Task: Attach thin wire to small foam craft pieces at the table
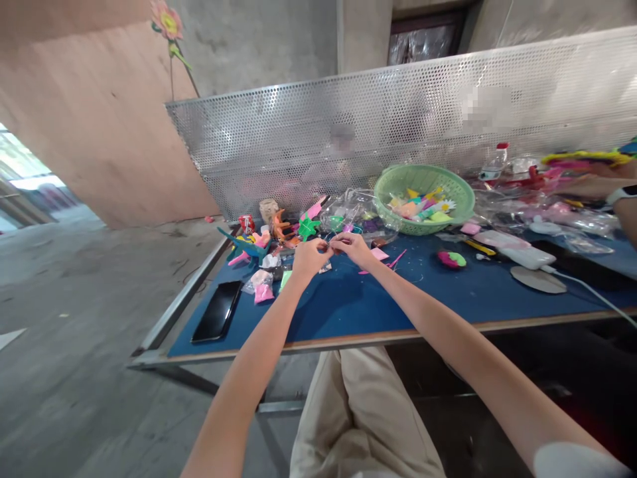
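Over the far half of the blue tabletop (338, 312), my left hand (309, 257) and my right hand (352, 247) meet with fingertips almost touching. Both are closed in a pinch. What sits between the fingers is too small to make out; a thin pale line shows near them. Just behind the hands stands a green star-shaped clay piece (308, 227). Beside my right wrist lie a pink flat piece (379, 254) and thin magenta strips (397, 259). Left of my left hand are small bags of pink clay (263, 293).
A black phone (217, 311) lies at the table's left end. Behind, a green basket (424, 199) holds colourful clay pieces. A magenta and green lump (451, 259) and a white device with a cable (529, 255) lie rightward. Another person's arm (587, 188) reaches in at far right.
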`<state>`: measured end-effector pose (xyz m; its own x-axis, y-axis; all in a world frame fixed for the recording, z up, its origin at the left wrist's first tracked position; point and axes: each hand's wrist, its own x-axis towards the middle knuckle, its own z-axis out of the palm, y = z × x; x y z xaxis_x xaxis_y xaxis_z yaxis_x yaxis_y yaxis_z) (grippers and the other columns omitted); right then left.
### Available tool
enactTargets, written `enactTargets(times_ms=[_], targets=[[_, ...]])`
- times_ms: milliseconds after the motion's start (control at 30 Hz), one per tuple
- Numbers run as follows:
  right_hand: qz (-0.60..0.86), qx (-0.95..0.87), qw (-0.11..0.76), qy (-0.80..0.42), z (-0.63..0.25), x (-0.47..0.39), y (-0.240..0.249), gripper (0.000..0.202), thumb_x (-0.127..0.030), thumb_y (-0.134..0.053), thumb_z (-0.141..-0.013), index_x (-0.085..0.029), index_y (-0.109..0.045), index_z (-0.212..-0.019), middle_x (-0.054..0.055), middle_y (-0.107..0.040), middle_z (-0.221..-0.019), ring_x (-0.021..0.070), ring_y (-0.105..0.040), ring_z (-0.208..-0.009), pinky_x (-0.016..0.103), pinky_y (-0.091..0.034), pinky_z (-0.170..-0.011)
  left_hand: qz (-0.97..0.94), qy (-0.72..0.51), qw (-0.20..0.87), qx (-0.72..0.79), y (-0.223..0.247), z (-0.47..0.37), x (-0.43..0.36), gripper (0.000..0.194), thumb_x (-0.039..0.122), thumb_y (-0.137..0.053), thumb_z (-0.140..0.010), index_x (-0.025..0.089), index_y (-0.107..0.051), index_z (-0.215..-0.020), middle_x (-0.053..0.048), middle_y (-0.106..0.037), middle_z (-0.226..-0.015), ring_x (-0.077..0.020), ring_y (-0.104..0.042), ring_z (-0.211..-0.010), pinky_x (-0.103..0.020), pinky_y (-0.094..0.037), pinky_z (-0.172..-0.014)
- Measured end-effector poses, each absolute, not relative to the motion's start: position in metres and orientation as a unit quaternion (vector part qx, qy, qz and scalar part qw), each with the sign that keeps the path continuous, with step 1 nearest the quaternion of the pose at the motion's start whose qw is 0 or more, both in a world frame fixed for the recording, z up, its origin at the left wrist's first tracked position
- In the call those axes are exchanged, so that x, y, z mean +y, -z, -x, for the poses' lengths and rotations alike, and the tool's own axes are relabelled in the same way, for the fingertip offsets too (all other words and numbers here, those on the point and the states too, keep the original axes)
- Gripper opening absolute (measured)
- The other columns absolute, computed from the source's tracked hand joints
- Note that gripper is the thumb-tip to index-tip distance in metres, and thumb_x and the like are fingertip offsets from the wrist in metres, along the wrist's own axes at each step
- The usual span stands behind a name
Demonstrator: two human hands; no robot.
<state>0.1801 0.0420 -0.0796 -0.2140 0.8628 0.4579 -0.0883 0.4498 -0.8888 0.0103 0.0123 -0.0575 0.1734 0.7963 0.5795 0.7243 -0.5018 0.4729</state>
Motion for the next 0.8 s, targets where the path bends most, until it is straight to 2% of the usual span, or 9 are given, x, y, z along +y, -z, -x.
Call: enactTargets(times_ms=[233,367,467,567,667,733,800], targets=[[0.311,-0.672,0.550,-0.386,-0.180,0.040,0.081,0.023,-0.042,-0.075,-0.074,-0.019,-0.074,-0.079,0.003,-0.072,-0.076,0.0178,-0.067,-0.070,0.032,-0.055,-0.073,-0.764,-0.403,0.101,0.494,0.061,-0.009,0.013,0.021,0.038,-0.067,-0.087,0.020,-0.077,-0.082,-0.004,-0.079,-0.081,-0.0177,-0.073,-0.065,-0.025,-0.053,-0.066],[0.321,-0.686,0.546,-0.358,-0.184,0.039,0.080,0.026,-0.045,-0.075,-0.076,-0.020,-0.074,-0.082,0.005,-0.074,-0.080,0.0200,-0.070,-0.073,0.034,-0.056,-0.074,-0.755,-0.419,0.152,0.482,0.060,-0.007,0.013,0.018,0.036,-0.066,-0.089,0.020,-0.075,-0.092,-0.004,-0.080,-0.092,-0.0146,-0.068,-0.053,-0.026,-0.054,-0.060],[0.329,-0.711,0.515,-0.349,-0.192,0.042,0.078,0.031,-0.050,-0.074,-0.078,-0.019,-0.075,-0.083,0.006,-0.075,-0.076,0.0210,-0.069,-0.070,0.035,-0.056,-0.071,-0.740,-0.437,0.178,0.479,0.059,-0.001,0.016,0.025,0.039,-0.072,-0.085,0.020,-0.071,-0.101,-0.007,-0.078,-0.105,-0.0129,-0.065,-0.049,-0.028,-0.054,-0.056],[0.345,-0.713,0.503,-0.345,-0.203,0.047,0.076,0.036,-0.054,-0.071,-0.080,-0.018,-0.076,-0.085,0.006,-0.073,-0.071,0.0203,-0.068,-0.068,0.034,-0.055,-0.069,-0.714,-0.473,0.121,0.501,0.053,0.008,0.019,0.030,0.042,-0.074,-0.083,0.020,-0.067,-0.103,-0.006,-0.077,-0.102,-0.0142,-0.067,-0.057,-0.028,-0.055,-0.061],[0.336,-0.706,0.501,-0.370,-0.210,0.050,0.074,0.038,-0.054,-0.073,-0.078,-0.017,-0.075,-0.085,0.005,-0.072,-0.072,0.0195,-0.068,-0.069,0.032,-0.054,-0.068,-0.713,-0.491,0.026,0.500,0.044,0.015,0.017,0.019,0.038,-0.064,-0.090,0.021,-0.066,-0.097,-0.004,-0.075,-0.096,-0.0161,-0.068,-0.073,-0.030,-0.055,-0.076],[0.328,-0.717,0.483,-0.379,-0.210,0.049,0.074,0.037,-0.053,-0.075,-0.077,-0.017,-0.074,-0.085,0.004,-0.072,-0.073,0.0183,-0.068,-0.068,0.031,-0.053,-0.067,-0.753,-0.475,-0.008,0.456,0.040,0.017,0.014,0.015,0.032,-0.059,-0.093,0.021,-0.067,-0.100,-0.005,-0.073,-0.105,-0.0182,-0.069,-0.091,-0.032,-0.053,-0.089],[0.326,-0.734,0.463,-0.374,-0.209,0.048,0.074,0.035,-0.051,-0.074,-0.079,-0.017,-0.075,-0.084,0.004,-0.072,-0.073,0.0166,-0.066,-0.066,0.030,-0.052,-0.066,-0.806,-0.435,-0.023,0.401,0.039,0.017,0.012,0.020,0.031,-0.062,-0.091,0.022,-0.067,-0.108,-0.006,-0.071,-0.115,-0.0209,-0.065,-0.110,-0.034,-0.048,-0.102]])
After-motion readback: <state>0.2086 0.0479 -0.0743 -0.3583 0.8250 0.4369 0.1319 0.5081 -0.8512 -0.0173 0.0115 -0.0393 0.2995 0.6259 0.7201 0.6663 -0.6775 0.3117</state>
